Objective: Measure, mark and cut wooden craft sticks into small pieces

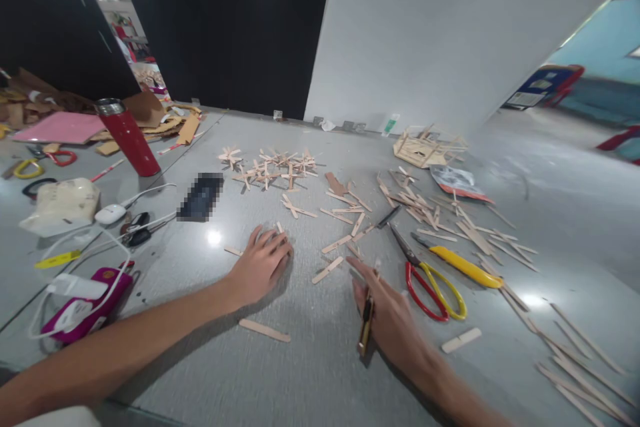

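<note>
Knife (367, 325) pinched by right hand (393, 312), index finger extended; left hand (260, 265) lies left, fingers slightly spread. Stick (327, 269) lies between hands: best pin flat, fingertips clear.

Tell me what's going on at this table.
A person has both hands over a grey table scattered with flat wooden sticks. The right hand holds a slim black-and-gold tool, while the left hand is palm down; whether it grips anything underneath is hidden. A short wooden stick lies between the hands, touched by neither. Beyond them sits a cluster of crossed sticks, and scissors and a yellow knife lie beside the right hand.
</note>
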{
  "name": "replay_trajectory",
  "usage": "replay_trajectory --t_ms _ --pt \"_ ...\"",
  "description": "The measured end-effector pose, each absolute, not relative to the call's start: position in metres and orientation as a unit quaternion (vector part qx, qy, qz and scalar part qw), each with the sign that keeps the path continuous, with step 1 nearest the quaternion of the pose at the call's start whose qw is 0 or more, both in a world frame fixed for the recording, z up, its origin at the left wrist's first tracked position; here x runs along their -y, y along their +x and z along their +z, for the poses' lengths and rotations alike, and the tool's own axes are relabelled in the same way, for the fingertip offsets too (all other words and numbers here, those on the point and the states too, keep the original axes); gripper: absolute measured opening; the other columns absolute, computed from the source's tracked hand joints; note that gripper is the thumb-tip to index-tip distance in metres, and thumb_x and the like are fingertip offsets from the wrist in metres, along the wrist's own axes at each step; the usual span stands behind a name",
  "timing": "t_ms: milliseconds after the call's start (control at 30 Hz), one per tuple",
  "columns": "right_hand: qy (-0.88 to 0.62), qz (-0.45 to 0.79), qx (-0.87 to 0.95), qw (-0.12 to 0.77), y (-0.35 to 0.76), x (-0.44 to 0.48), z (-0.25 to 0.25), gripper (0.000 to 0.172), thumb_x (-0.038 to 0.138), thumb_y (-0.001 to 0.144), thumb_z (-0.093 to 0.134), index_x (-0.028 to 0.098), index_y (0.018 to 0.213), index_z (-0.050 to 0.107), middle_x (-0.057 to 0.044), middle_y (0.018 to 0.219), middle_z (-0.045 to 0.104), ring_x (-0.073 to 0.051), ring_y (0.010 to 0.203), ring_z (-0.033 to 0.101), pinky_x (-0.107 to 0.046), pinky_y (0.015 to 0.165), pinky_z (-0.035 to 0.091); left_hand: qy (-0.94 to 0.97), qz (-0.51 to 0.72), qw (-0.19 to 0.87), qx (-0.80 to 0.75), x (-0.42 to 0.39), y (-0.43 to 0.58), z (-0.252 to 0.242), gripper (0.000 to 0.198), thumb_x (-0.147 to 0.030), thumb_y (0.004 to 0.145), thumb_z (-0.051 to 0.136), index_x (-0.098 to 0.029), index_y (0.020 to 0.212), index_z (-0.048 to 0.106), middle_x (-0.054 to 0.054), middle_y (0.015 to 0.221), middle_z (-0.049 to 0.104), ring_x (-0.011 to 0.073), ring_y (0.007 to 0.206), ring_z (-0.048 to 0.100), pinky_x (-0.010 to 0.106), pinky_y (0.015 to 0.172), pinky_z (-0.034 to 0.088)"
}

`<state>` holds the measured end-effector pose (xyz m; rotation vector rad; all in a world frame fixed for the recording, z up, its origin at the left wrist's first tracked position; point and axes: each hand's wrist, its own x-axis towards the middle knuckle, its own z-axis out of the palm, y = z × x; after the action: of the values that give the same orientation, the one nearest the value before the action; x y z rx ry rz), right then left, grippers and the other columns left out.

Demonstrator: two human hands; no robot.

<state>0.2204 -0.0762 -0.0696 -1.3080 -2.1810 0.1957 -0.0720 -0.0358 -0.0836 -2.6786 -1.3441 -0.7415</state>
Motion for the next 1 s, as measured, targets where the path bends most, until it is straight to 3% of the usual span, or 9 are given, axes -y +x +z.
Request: replay_trajectory --t_ms 167,367,533,633,867,1000 --pt "-0.541 0.045 0.796 0.266 0.237 0.068 -0.069 0.045 0.038 0.112 0.032 0.017 0.146 0.052 -0.012 0.101 0.076 -0.029 0.087 0.078 -0.039 0.072 0.064 -0.875 -0.225 0.032 0.428 0.036 -0.072 -0.081 0.03 -0.019 0.107 0.042 -0.018 0.118 0.071 0.012 0.129 0.072 0.0319 0.124 0.062 0.062 0.116 0.04" --pt "-0.534 0.066 0.803 0.257 0.237 0.064 -0.076 0.042 0.035 0.111 0.035 0.02 0.147 0.053 -0.013 0.116 0.078 -0.028 0.103 0.078 -0.039 0.081 0.065 -0.87 -0.244 0.036 0.428 0.035 -0.071 -0.083 0.031 -0.019 0.108 0.041 -0.017 0.107 0.072 0.012 0.123 0.074 0.0295 0.123 0.064 0.061 0.118 0.039" --pt "-0.549 0.041 0.794 0.257 0.228 0.065 -0.075 0.044 0.038 0.11 0.035 0.018 0.142 0.057 -0.014 0.108 0.081 -0.029 0.089 0.081 -0.038 0.069 0.064 -0.867 -0.24 0.026 0.435 0.038 -0.072 -0.081 0.031 -0.019 0.107 0.041 -0.018 0.107 0.072 0.012 0.123 0.074 0.0284 0.121 0.064 0.06 0.118 0.038" --pt "-0.553 0.037 0.795 0.248 0.222 0.066 -0.074 0.045 0.041 0.11 0.033 0.018 0.14 0.059 -0.015 0.11 0.081 -0.03 0.09 0.081 -0.036 0.064 0.063 -0.866 -0.234 0.023 0.441 0.041 -0.073 -0.081 0.03 -0.018 0.107 0.042 -0.019 0.105 0.072 0.011 0.122 0.074 0.0282 0.12 0.064 0.059 0.118 0.039" --pt "-0.549 0.034 0.801 0.237 0.222 0.066 -0.075 0.045 0.043 0.111 0.034 0.019 0.141 0.057 -0.014 0.111 0.081 -0.029 0.092 0.081 -0.037 0.069 0.064 -0.861 -0.247 0.02 0.444 0.04 -0.072 -0.085 0.035 -0.021 0.108 0.039 -0.021 0.131 0.065 0.011 0.117 0.074 0.0279 0.115 0.065 0.059 0.117 0.038" --pt "-0.543 0.034 0.803 0.242 0.221 0.065 -0.076 0.044 0.039 0.111 0.033 0.019 0.143 0.056 -0.014 0.112 0.081 -0.028 0.092 0.081 -0.036 0.069 0.064 -0.872 -0.231 0.033 0.43 0.039 -0.072 -0.082 0.028 -0.023 0.108 0.045 -0.02 0.12 0.07 0.011 0.111 0.073 0.0285 0.111 0.065 0.06 0.115 0.04"
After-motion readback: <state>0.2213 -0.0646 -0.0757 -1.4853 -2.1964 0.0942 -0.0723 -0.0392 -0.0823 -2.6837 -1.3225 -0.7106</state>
